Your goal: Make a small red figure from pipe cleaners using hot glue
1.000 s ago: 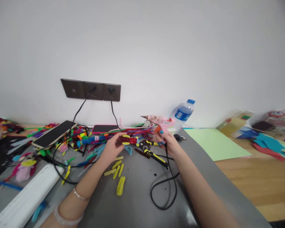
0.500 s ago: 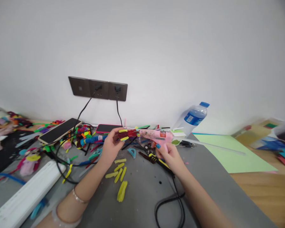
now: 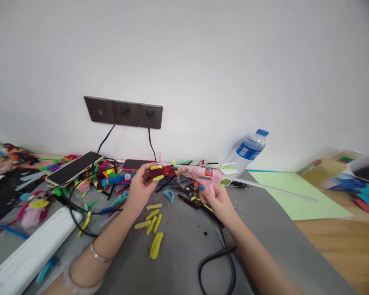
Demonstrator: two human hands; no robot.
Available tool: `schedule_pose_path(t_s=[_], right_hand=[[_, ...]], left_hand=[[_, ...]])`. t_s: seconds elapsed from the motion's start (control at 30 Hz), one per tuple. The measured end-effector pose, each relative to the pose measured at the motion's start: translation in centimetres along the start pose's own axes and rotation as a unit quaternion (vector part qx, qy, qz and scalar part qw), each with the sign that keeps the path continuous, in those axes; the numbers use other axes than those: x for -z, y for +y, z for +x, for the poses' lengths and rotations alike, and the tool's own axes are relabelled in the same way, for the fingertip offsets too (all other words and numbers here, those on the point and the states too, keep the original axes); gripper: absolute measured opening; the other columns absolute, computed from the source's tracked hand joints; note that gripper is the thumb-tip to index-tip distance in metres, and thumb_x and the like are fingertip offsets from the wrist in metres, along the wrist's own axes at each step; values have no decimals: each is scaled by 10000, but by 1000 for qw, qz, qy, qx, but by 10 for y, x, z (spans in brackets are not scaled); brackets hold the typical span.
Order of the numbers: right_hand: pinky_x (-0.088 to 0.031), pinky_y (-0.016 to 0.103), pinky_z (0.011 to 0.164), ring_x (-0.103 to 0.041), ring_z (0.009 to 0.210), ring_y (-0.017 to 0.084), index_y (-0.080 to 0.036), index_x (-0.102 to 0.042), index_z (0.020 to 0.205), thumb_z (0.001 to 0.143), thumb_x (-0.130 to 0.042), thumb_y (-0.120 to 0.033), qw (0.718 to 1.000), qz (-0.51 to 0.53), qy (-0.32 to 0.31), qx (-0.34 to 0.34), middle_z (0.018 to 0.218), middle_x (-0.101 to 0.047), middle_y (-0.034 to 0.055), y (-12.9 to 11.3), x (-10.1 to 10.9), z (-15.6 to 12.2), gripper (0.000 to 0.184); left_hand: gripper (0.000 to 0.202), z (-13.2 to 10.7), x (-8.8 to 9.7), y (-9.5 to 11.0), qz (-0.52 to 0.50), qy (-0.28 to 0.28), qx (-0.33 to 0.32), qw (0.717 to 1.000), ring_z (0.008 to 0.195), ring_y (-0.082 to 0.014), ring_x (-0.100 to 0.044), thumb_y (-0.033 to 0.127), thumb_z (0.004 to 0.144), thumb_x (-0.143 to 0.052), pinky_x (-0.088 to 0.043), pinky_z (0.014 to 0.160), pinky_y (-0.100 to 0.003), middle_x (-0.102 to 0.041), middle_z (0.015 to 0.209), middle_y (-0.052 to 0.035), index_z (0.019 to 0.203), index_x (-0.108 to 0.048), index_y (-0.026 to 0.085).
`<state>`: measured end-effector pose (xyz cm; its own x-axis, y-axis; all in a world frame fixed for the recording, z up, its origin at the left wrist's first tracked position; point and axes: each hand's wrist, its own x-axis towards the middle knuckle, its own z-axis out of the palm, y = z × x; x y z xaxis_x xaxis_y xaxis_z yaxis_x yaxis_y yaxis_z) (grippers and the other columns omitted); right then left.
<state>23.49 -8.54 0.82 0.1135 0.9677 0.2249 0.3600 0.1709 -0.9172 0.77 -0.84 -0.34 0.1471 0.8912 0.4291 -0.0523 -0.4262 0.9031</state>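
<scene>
My left hand [image 3: 143, 184] is closed on a dark red fuzzy pipe-cleaner figure [image 3: 167, 170] with yellow strips on it. In my right hand [image 3: 217, 198] is a pink glue gun [image 3: 204, 173], its nozzle pointing left at the figure's right end; whether the two touch I cannot tell. A long clear glue stick [image 3: 273, 187] sticks out of the gun's back. Below my hands, several short yellow pipe-cleaner pieces [image 3: 152, 225] lie on the grey mat, with a thicker folded yellow piece [image 3: 156, 246] nearest me. Pliers [image 3: 199, 201] with yellow-black handles lie under the glue gun.
A white power strip [image 3: 33, 250] and black cables lie at left, beside a phone [image 3: 75, 169] and a pink figure [image 3: 33, 209]. Colourful pipe cleaners line the wall. A water bottle [image 3: 250, 151] leans at the back right, near green paper [image 3: 298, 196].
The whole view has shifted slightly, so things sit a little further left and up. Both hands keep their hold on the figure and the glue gun.
</scene>
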Motion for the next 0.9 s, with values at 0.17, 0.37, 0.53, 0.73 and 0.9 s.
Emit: schedule_pose_path(t_s=[0.17,0.37,0.53,0.73,0.9], right_hand=[[-319,253,476,-370,446,108,-175,-570,669,783,-513,-748,1000,2,-5,-5,456,-442,-30,-2,-1,0,586],[-323,256,478,-381,445,112,-174,-580,688,781,-507,-757,1000,6,-10,2,455,-456,-27,-3,0,0,595],[-321,250,471,-374,440,105,-180,-545,636,776,-527,-748,1000,15,-7,-7,457,-452,-26,-1,-1,0,585],[-309,249,461,-361,439,101,-189,-516,612,778,-528,-747,1000,23,-10,-5,452,-440,-26,-3,-1,-1,582],[-304,247,456,-352,439,97,-202,-471,567,798,-533,-716,1000,9,-7,2,451,-426,-27,-5,0,-1,567]], left_hand=[[333,-2,-2,2,-17,-1,5,1000,1017,-211,-689,216,754,-664,-555,921,-363,-714,1078,-68,1078,-593,187],[344,-2,-2,2,-21,-3,12,1000,1032,-221,-689,200,752,-656,-555,927,-380,-716,1096,-75,1089,-588,189],[339,-2,-2,2,-27,0,8,1000,1027,-216,-690,189,747,-662,-556,925,-366,-719,1078,-72,1079,-592,185],[339,-1,-2,2,-33,-4,4,999,1019,-212,-693,167,741,-662,-559,921,-363,-719,1064,-67,1074,-600,181],[334,-1,-2,2,-37,1,-3,999,1006,-206,-698,158,738,-665,-562,912,-354,-722,1052,-64,1065,-603,181]])
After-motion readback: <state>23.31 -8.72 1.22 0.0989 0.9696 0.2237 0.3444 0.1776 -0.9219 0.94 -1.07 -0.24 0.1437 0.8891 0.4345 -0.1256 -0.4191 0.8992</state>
